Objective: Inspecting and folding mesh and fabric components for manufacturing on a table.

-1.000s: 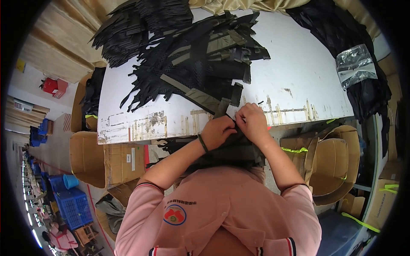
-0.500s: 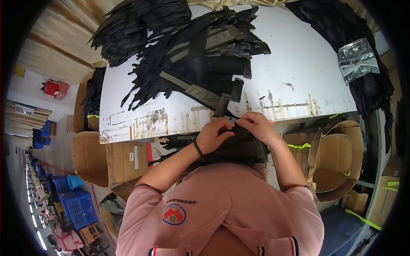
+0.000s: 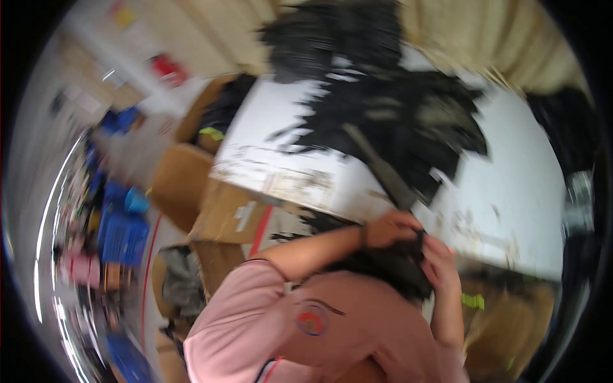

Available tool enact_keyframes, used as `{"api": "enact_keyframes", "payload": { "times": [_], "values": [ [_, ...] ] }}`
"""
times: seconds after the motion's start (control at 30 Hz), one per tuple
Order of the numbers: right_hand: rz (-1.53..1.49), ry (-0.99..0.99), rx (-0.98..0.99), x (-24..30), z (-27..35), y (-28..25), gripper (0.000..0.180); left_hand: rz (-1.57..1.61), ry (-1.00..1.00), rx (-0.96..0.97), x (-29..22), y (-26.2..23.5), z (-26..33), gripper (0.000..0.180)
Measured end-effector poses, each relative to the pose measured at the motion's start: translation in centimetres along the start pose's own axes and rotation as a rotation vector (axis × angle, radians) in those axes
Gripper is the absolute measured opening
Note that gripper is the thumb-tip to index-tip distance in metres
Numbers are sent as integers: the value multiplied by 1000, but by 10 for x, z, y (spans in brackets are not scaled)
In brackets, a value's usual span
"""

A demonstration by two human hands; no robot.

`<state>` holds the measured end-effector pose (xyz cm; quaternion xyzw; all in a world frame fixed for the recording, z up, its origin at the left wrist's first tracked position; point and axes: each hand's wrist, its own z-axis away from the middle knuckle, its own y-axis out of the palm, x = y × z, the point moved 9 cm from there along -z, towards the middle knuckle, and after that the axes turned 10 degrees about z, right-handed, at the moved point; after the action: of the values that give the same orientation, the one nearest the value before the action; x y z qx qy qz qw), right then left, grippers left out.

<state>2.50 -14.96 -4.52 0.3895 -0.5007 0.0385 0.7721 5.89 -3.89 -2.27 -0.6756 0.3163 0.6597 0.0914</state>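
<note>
My left hand (image 3: 393, 230) and my right hand (image 3: 440, 260) are close together at the near edge of the white table (image 3: 294, 175). Between them they grip the top of a dark fabric piece (image 3: 377, 265), their fingers bent in and blurred by motion. The rest of that fabric hangs down over my lap. Just beyond my left hand, a grey-olive strap (image 3: 380, 167) runs down from a spread heap of black mesh and fabric pieces (image 3: 415, 115). A dark band sits on my left wrist.
A stack of black pieces (image 3: 332, 41) lies at the table's far side. Cardboard boxes (image 3: 236, 214) stand left, and another cardboard box (image 3: 511, 325) right. Black cloth (image 3: 565, 127) and a clear plastic bag (image 3: 579, 198) hang over the right edge. Blue crates (image 3: 124, 236) are on the left floor.
The whole view has swung and tilted, so the table appears shifted right, and the picture is now smeared. Both hands remain together at the dark fabric piece.
</note>
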Motion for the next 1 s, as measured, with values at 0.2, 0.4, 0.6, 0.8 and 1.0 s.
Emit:
{"api": "enact_keyframes", "payload": {
  "times": [0.2,0.4,0.6,0.8,1.0],
  "values": [
    [168,-23,-174,-10,21,-16,27,-80,68,-32,16,24,-9,16],
    [746,-194,-446,11,14,-27,8,-149,55,17,-7,26,-1,25],
    [1043,-469,-693,45,24,-22,10,-492,-276,-127,52,1,-8,41],
    [1151,-314,-418,38,19,-13,13,-296,-386,-263,38,-7,3,46],
    [692,-201,-607,39,29,-81,15,65,-272,-232,39,9,6,46]
  ]
}}
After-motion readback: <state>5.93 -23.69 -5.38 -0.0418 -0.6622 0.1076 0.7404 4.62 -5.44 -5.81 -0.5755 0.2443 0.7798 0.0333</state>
